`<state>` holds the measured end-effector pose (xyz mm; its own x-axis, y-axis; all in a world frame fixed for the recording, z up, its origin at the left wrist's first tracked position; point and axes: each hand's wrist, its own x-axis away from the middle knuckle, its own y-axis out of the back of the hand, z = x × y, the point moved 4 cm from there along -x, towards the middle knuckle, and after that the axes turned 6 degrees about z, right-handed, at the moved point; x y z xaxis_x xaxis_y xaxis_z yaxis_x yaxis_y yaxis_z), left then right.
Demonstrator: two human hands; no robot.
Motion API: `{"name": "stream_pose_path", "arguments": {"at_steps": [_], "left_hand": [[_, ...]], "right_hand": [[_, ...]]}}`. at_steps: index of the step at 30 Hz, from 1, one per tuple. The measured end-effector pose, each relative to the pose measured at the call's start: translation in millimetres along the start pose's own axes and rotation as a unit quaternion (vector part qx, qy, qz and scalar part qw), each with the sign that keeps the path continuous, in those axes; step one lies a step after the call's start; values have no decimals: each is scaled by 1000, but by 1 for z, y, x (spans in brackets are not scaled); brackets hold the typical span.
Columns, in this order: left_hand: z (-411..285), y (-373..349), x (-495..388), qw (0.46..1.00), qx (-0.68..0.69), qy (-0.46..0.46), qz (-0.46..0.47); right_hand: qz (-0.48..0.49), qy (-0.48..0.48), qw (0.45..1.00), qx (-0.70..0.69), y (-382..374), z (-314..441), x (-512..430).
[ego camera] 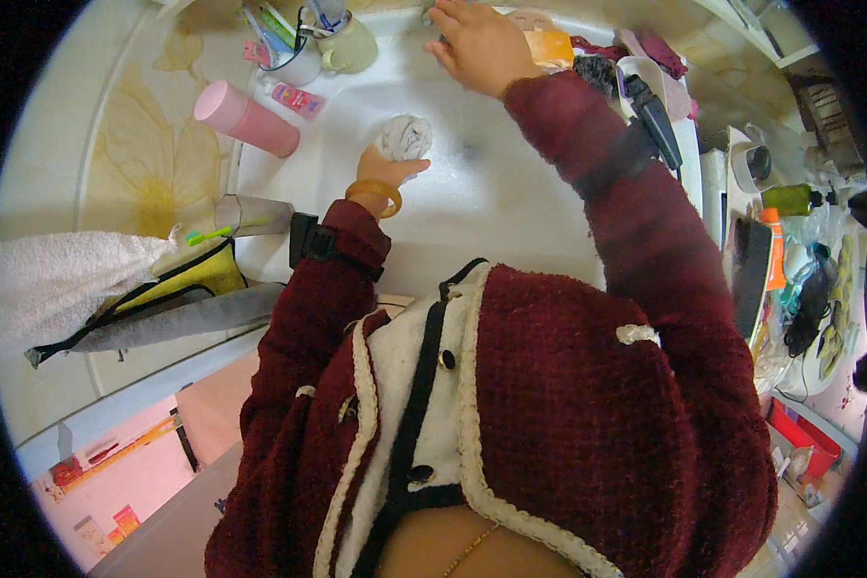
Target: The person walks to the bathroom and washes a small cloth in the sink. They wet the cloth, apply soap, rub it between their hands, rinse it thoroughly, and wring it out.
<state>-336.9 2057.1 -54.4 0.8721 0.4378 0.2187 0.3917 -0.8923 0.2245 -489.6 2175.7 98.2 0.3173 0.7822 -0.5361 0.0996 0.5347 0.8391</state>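
Note:
My left hand [384, 172] grips a bunched white cloth [405, 137] over the basin of a white sink [433, 238]. The cloth is rolled into a tight wad. A yellowish bangle [374, 196] circles my left wrist. At the sink's back edge, my right hand [480, 45] reaches over a faucet [431, 16]. Its thumb and fingers lie around the metal, of which only a small grey part shows. Beneath the left hand's side of the basin the drain [468, 150] is faintly visible.
On the left ledge are a pink bottle [249, 119], a toothpaste tube [298, 100], mugs [348, 47] with brushes and a clear cup [253, 215] lying sideways. Towels [79, 278] hang at left. A black corded appliance [652, 119] and soap dish [675, 94] sit at right.

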Motion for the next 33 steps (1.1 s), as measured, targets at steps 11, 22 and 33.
{"name": "stream_pose_path", "arguments": {"at_steps": [11,22,33], "left_hand": [[3,-3,3,997,47,40,49],[5,-1,4,996,10,73,41],[9,4,8,997,36,50,43]], "right_hand": [[-4,-17,999,-41,-1,-2,4],[10,-24,991,-133,6,-6,3],[77,-83,981,-160,-90,-4,99]]}}
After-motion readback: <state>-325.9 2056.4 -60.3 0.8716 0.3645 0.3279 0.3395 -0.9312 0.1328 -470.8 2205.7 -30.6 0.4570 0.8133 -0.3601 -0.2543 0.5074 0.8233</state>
